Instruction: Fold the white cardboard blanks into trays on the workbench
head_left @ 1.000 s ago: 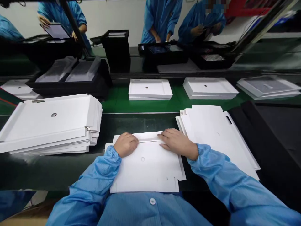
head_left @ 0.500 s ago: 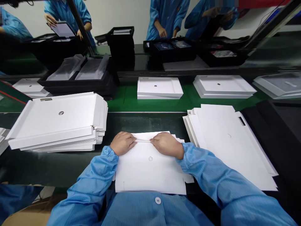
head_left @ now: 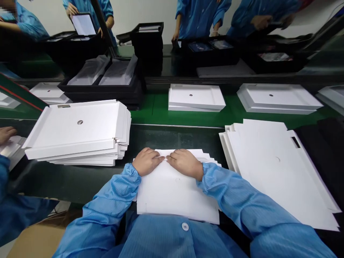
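A flat white cardboard sheet [head_left: 177, 200] with flaps and a faint round cut mark lies in front of my body, its near edge at my blue smock. My left hand [head_left: 147, 161] and my right hand [head_left: 185, 164] sit close together on its far edge. Thumbs and fingers of both pinch the far flap along its crease. Part of the flap is hidden under the hands. Right of it is a stack of flat white cardboard sheets [head_left: 279, 172]; to the left is a pile of partly folded white cardboard trays [head_left: 72, 130], the top one with a round hole.
White trays [head_left: 196, 96] and more white trays [head_left: 279, 96] rest on the green belt [head_left: 158, 116]. Black bins [head_left: 107, 95] holding plastic-wrapped items stand behind the left pile. A co-worker's hand [head_left: 6, 134] shows at the left edge. Several people in blue smocks work across the line.
My right hand has moved inward along the flap, closer to my left hand, and its fingers now pinch the crease. The view has turned left. A co-worker's hand has appeared at far left.
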The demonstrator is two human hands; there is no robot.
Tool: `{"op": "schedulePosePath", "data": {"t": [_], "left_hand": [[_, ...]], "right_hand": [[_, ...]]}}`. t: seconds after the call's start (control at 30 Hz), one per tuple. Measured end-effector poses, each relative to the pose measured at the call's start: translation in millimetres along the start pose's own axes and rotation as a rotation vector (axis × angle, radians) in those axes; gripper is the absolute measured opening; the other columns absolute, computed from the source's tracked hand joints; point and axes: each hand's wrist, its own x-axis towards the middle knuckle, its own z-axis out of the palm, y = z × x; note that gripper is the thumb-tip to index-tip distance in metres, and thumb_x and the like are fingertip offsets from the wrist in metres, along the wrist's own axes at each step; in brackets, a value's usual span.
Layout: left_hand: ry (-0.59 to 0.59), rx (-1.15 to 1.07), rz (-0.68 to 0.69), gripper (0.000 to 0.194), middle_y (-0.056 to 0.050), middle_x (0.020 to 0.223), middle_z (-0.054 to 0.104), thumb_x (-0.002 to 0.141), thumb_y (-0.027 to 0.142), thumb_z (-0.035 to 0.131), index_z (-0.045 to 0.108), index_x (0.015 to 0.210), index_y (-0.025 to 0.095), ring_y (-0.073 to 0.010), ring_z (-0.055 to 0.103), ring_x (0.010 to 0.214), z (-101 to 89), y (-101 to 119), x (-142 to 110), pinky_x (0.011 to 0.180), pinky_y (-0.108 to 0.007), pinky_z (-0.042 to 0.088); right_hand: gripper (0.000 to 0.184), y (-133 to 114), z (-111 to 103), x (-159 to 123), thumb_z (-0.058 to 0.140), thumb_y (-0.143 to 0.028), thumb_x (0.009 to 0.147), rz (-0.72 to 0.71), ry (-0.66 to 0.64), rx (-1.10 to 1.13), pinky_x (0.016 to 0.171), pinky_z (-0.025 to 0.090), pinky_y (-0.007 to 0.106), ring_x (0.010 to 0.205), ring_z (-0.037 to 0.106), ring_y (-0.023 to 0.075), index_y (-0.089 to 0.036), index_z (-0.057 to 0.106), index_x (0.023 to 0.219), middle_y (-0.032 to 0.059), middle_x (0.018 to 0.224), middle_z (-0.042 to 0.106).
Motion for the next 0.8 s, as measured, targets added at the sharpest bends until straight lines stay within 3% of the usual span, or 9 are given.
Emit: {"op": "schedulePosePath", "data": {"t": [0.2,0.53,0.8], "left_hand": [[-0.036,0.027,-0.066,0.021,-0.005,0.094,0.07,0.101,0.026,0.053,0.071,0.094,0.02,-0.0174,0.059,0.088,6.2,15.7,-4.6,0.08,-0.036,0.043],[-0.096,0.012,-0.082,0.032,-0.006,0.079,0.063,0.103,0.022,0.045,0.068,0.083,0.016,-0.019,0.056,0.081,14.4,25.1,4.1,0.083,-0.041,0.042],[-0.081,-0.107,-0.051,0.032,-0.005,0.075,0.062,0.102,0.027,0.049,0.064,0.076,0.016,-0.0184,0.052,0.077,16.2,24.1,6.3,0.079,-0.039,0.039]], "right_hand": [[0.031,-11.6,12.8,-7.1,0.043,-0.015,0.103,-0.031,0.13,-0.066,0.07,0.032,0.037,0.078,0.054,0.0198,-0.012,0.07,0.088,0.0074,0.079,0.065],[0.033,-6.4,0.0,-8.6,0.04,-0.012,0.101,-0.073,-0.093,0.063,0.078,0.034,0.037,0.087,0.055,0.0224,-0.007,0.073,0.097,0.0133,0.088,0.068],[0.037,-1.8,-11.1,-19.6,0.038,-0.015,0.103,-0.08,-0.08,0.049,0.076,0.031,0.036,0.083,0.053,0.0212,-0.01,0.074,0.094,0.0109,0.082,0.069]]}}
